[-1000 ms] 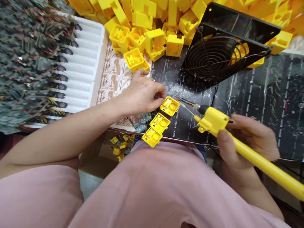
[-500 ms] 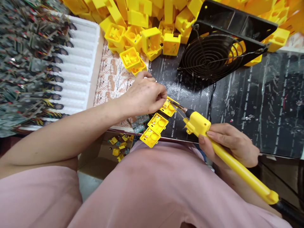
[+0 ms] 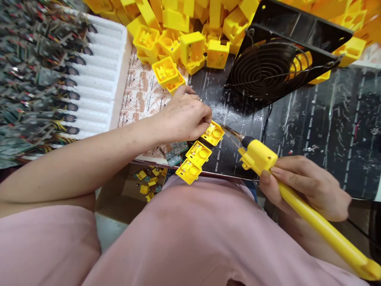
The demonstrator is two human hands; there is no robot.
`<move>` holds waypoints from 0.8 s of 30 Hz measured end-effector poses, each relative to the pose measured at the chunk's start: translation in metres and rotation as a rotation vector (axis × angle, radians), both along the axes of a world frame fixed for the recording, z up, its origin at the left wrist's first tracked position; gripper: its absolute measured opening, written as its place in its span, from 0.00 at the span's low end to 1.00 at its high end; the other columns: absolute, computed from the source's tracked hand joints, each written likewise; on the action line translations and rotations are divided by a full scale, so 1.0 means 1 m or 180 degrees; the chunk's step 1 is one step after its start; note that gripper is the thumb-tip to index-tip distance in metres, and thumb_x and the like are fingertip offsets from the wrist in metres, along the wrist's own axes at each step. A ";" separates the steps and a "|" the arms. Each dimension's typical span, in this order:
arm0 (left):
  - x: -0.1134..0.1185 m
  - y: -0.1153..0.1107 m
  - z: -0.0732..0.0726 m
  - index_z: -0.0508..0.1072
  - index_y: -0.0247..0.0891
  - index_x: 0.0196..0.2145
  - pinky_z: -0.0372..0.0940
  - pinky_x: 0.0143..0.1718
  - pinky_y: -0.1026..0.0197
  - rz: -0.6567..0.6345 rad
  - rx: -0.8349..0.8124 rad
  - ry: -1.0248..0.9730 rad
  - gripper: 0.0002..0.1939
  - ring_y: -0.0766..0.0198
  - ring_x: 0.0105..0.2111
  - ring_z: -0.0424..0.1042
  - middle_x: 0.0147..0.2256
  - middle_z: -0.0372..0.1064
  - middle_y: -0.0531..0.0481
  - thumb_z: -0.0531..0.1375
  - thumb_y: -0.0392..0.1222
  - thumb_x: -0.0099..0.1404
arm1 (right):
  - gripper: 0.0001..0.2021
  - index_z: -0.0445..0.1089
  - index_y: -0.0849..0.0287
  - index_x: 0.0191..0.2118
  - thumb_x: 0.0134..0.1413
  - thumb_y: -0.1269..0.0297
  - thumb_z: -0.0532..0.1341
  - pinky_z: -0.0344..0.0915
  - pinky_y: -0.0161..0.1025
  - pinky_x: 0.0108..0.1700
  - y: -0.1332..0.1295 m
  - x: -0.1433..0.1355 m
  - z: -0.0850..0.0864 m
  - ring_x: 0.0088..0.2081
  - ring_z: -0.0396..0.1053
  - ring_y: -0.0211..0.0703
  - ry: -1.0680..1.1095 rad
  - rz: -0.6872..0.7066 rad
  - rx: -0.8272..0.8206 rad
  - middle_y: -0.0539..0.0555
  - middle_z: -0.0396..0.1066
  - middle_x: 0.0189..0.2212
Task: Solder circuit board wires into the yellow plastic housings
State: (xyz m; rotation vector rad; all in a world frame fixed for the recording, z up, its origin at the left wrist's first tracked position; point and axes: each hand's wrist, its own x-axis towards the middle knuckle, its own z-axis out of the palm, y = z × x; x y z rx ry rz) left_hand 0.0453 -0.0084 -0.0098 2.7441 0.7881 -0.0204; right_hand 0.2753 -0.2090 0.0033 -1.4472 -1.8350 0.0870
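My right hand [image 3: 309,184] grips the yellow handle of a soldering iron [image 3: 260,155], with fine solder running beside its metal tip. The tip sits just right of a small yellow plastic casing [image 3: 214,133], apart from it. At that casing's left edge my left hand [image 3: 190,115] is closed in a pinch. Its fingertips face away, so what they hold is hidden. Two more yellow casings, a middle one [image 3: 199,154] and a lower one [image 3: 189,171], lie in a row toward me, with thin wires inside. A green circuit board [image 3: 175,153] lies partly under my left forearm.
A black fan [image 3: 268,71] with a wire grille stands on the black worktop [image 3: 327,131]. Behind it are heaped yellow housings [image 3: 192,47]. At left, a white foam tray [image 3: 104,75] carries many wired circuit boards. Below the edge sits a cardboard box [image 3: 119,198] with small yellow parts.
My right hand has drawn the soldering iron back to the right, so its tip has left the far casing. My left hand stays pinched at that casing.
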 end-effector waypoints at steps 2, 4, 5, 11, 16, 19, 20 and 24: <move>0.000 0.000 0.000 0.81 0.44 0.34 0.60 0.62 0.42 -0.0003 -0.0004 0.0028 0.15 0.57 0.40 0.78 0.27 0.75 0.55 0.54 0.44 0.67 | 0.12 0.70 0.55 0.38 0.56 0.76 0.71 0.67 0.31 0.25 0.005 -0.001 -0.001 0.28 0.75 0.35 -0.0073 0.0247 0.0266 0.47 0.78 0.32; 0.000 0.000 0.000 0.81 0.44 0.33 0.59 0.63 0.42 -0.0004 0.0001 0.0066 0.15 0.56 0.41 0.78 0.28 0.76 0.54 0.53 0.44 0.67 | 0.10 0.69 0.56 0.37 0.59 0.75 0.70 0.67 0.31 0.25 0.012 -0.005 -0.001 0.27 0.75 0.35 -0.0205 0.0342 0.0363 0.48 0.78 0.30; 0.000 0.000 0.000 0.81 0.44 0.33 0.59 0.63 0.42 0.0001 0.0013 0.0088 0.16 0.56 0.41 0.78 0.28 0.76 0.54 0.53 0.44 0.67 | 0.09 0.68 0.56 0.36 0.60 0.74 0.69 0.67 0.31 0.25 0.015 -0.006 -0.001 0.27 0.75 0.34 -0.0298 0.0349 0.0369 0.48 0.77 0.29; 0.000 0.000 0.001 0.82 0.45 0.35 0.59 0.64 0.42 -0.0019 0.0046 0.0106 0.17 0.55 0.45 0.78 0.29 0.77 0.54 0.52 0.44 0.67 | 0.10 0.68 0.58 0.33 0.62 0.72 0.69 0.68 0.29 0.26 0.022 -0.010 0.001 0.26 0.74 0.33 -0.0479 0.0502 0.0442 0.49 0.75 0.26; 0.002 0.000 0.004 0.82 0.45 0.34 0.58 0.64 0.41 0.0028 -0.0109 0.0145 0.17 0.53 0.44 0.78 0.29 0.77 0.53 0.52 0.44 0.66 | 0.09 0.70 0.55 0.39 0.60 0.70 0.71 0.70 0.33 0.26 0.014 0.002 0.000 0.28 0.76 0.36 -0.0105 0.0423 0.0304 0.48 0.77 0.31; 0.003 0.000 0.005 0.82 0.45 0.33 0.59 0.63 0.41 0.0036 -0.0104 0.0100 0.16 0.54 0.43 0.78 0.28 0.77 0.53 0.53 0.44 0.66 | 0.10 0.69 0.53 0.38 0.60 0.71 0.71 0.66 0.33 0.22 0.013 0.004 -0.001 0.26 0.75 0.35 -0.0148 0.0413 0.0251 0.46 0.78 0.31; 0.003 0.000 0.005 0.82 0.45 0.33 0.59 0.63 0.42 0.0026 -0.0095 0.0077 0.16 0.54 0.44 0.78 0.28 0.77 0.53 0.52 0.44 0.66 | 0.09 0.69 0.53 0.38 0.60 0.71 0.70 0.65 0.33 0.21 0.014 0.003 -0.002 0.26 0.75 0.35 -0.0182 0.0414 0.0261 0.45 0.78 0.30; 0.003 0.000 0.005 0.82 0.46 0.34 0.58 0.64 0.41 0.0041 -0.0134 0.0087 0.17 0.52 0.47 0.78 0.29 0.78 0.52 0.53 0.44 0.65 | 0.10 0.68 0.54 0.37 0.60 0.71 0.71 0.63 0.32 0.21 0.022 -0.005 -0.005 0.25 0.74 0.34 -0.0250 0.0336 0.0482 0.45 0.76 0.28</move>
